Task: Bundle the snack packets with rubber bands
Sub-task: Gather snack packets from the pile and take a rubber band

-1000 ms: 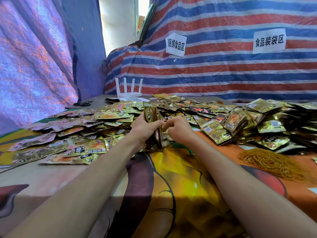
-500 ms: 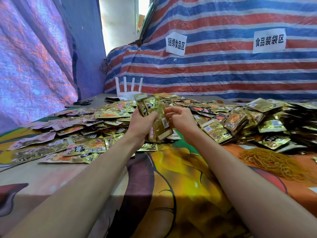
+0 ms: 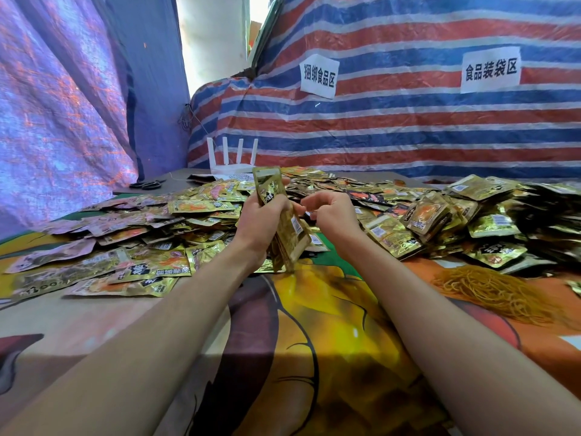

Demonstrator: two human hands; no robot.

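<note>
Across the lower frame our forearms reach over the worktop (image 3: 317,347). At lower right lie loose bands (image 3: 490,289). At centre our left hand (image 3: 261,221) grips a tilted stack (image 3: 290,229) of packets. Our right hand (image 3: 334,213) curls just beside it; whether it pinches anything we cannot tell. Behind spreads the heap (image 3: 440,215), then a router (image 3: 231,158).

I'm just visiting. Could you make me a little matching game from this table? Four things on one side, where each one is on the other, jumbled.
Things:
1. stack of packets
2. rubber bands
3. white router
4. scissors

Places:
A. far left, by the purple tarp
B. gripped in the left hand
C. heaped on the right of the table
D. at the back, before the striped tarp

Pairs: 1-B, 2-C, 3-D, 4-A
</note>
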